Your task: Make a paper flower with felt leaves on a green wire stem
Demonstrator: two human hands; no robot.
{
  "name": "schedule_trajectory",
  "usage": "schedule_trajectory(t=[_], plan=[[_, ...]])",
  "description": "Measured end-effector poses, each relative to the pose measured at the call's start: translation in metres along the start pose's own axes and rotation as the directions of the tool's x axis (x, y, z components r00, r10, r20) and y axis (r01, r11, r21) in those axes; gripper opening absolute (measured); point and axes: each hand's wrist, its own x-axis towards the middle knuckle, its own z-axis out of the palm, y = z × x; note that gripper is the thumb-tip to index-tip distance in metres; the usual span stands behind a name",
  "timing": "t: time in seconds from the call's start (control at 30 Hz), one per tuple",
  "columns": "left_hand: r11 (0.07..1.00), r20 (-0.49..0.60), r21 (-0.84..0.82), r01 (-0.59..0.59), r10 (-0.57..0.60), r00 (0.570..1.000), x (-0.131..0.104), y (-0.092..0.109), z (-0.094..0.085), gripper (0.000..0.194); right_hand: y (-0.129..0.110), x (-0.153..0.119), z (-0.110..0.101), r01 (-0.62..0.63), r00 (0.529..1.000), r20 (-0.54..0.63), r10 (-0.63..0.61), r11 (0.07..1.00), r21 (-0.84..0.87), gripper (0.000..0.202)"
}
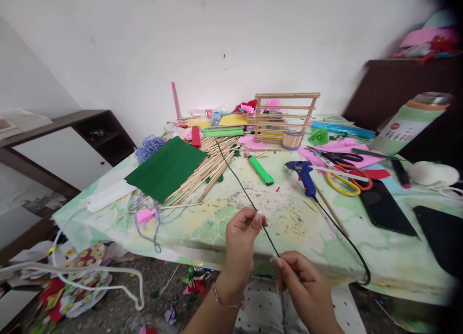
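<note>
A long thin stem wrapped in dark green [238, 180] runs slantwise from the pile of sticks down toward me. My left hand [244, 232] pinches it at about its middle, just above the table's front edge. Lower and to the right, my right hand [300, 278] pinches the stem near its lower end, its fingertips partly hiding that end. Left of the stem lie a dark green paper sheet [170, 167] and a spread of thin wooden sticks [202, 167]. A green box cutter [260, 169] rests to its right.
A blue glue gun [306, 174] with its cord, yellow-and-red-handled scissors [343, 184], black-handled scissors [343, 156] and a phone [385, 206] lie at right. Behind stand a small wooden stick rack [285, 117] and, far right, a bottle [405, 126]. Purple yarn [149, 148] sits left.
</note>
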Motion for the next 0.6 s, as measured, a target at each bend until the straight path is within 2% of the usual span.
schedule_trajectory(t=[0.23, 0.37, 0.43, 0.53, 0.6], plan=[[0.993, -0.023, -0.058, 0.103, -0.104, 0.994, 0.007, -0.001, -0.007, 0.041, -0.001, -0.001, 0.001, -0.056, 0.998, 0.012, 0.055, 0.996, 0.064, 0.038], [0.981, 0.012, -0.084, 0.175, -0.175, 0.985, 0.012, 0.001, -0.010, 0.044, -0.006, 0.000, 0.002, -0.172, 0.985, 0.069, 0.161, 0.963, 0.209, 0.042], [0.975, 0.030, -0.099, 0.199, -0.197, 0.980, 0.014, 0.002, -0.010, 0.055, -0.007, 0.000, 0.003, -0.246, 0.969, 0.114, 0.221, 0.923, 0.295, 0.042], [0.975, 0.012, -0.106, 0.194, -0.194, 0.981, 0.018, 0.002, -0.012, 0.065, -0.008, 0.001, 0.003, -0.295, 0.955, 0.156, 0.253, 0.873, 0.389, 0.042], [0.984, -0.038, -0.083, 0.158, -0.162, 0.986, 0.020, -0.001, -0.014, 0.057, -0.008, 0.002, 0.004, -0.303, 0.952, 0.173, 0.252, 0.849, 0.432, 0.042]])
